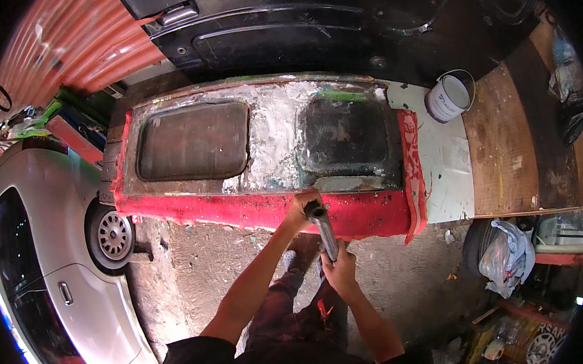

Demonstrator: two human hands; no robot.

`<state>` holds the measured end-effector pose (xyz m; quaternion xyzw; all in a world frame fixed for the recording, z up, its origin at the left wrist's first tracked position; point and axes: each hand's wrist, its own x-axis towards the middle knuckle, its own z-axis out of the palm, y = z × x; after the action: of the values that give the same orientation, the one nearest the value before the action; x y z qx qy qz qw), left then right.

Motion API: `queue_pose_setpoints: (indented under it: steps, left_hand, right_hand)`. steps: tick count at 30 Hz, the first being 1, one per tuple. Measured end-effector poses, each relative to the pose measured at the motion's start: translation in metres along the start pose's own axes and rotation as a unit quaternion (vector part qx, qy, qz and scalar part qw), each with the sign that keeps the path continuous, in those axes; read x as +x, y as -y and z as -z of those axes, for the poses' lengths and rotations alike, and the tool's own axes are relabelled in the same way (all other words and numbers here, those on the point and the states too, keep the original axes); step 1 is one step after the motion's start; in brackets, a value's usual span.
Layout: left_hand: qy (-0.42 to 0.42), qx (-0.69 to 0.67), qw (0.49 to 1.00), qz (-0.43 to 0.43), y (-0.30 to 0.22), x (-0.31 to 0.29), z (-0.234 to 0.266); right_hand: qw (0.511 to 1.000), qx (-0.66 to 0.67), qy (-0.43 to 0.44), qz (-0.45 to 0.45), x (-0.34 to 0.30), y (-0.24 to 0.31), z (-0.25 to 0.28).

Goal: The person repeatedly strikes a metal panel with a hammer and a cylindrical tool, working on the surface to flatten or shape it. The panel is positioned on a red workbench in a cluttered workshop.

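Note:
A grey, tube-like metal tool (325, 234) with a dark round opening at its top end slants in front of my body. My left hand (300, 210) is closed around that upper end, close to the bench's front edge. Farther down, my right hand (341, 270) grips the lower end. Just beyond my hands lies a worn metal vehicle panel (274, 134) with two rounded rectangular recesses and patchy white, green and bare areas. It rests on a red cloth (363, 210) that hangs over the front edge. What kind of tool I hold is unclear.
A black vehicle panel (267, 34) stands behind the bench. To the right, a paint can (449, 98) sits on a white board (439, 164) beside wooden boards (501, 141). A silver car (67, 255) is close on the left; plastic bags (507, 258) hang at the right.

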<state>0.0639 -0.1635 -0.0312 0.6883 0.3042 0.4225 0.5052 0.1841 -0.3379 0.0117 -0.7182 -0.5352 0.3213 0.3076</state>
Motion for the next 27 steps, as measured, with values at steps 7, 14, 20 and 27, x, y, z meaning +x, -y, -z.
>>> queue_pose_setpoints:
  steps: [7, 14, 20, 27]
  left_hand:
    - [0.009, 0.023, 1.000, -0.015, -0.002, 0.005, -0.002]
    - [0.023, 0.028, 0.997, -0.062, 0.009, -0.006, 0.001]
    - [0.001, 0.155, 0.986, -0.069, 0.006, 0.003, 0.012]
    - [0.057, 0.117, 0.988, -0.088, -0.006, -0.010, 0.007]
  right_hand:
    - [0.985, -0.070, -0.044, 0.154, 0.011, -0.021, -0.012]
    - [0.979, 0.013, -0.091, 0.179, -0.013, 0.005, -0.007]
    - [0.996, -0.044, -0.065, 0.049, 0.002, -0.028, -0.018]
    - [0.997, 0.036, -0.066, -0.036, -0.021, -0.014, 0.019]
